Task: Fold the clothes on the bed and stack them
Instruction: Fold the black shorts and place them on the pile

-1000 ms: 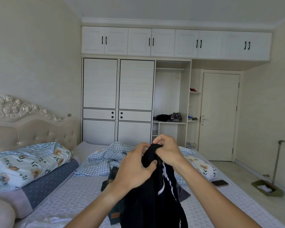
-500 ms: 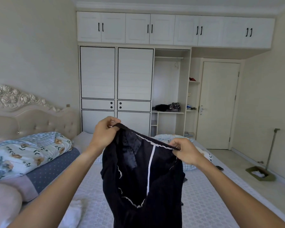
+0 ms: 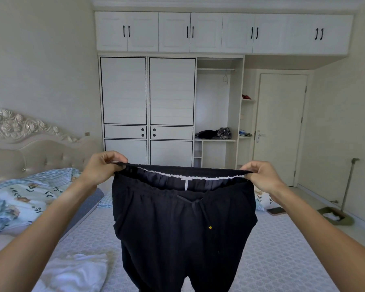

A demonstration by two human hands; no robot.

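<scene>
Left hand [image 3: 101, 168] and right hand [image 3: 259, 175] pinch the trousers [image 3: 181, 224] waistband taut above the bed [image 3: 282, 256]. Risk: the hanging legs may twist, creasing the fold.

Two bare forearms enter from the lower corners. Left hand [image 3: 102, 168] and right hand [image 3: 261, 175]: no sleeves, rings or watch visible.

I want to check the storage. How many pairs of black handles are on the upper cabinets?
4 pairs, all in one row on the upper cabinets: far left, centre-left, centre-right, far right. None looks hidden.
</scene>
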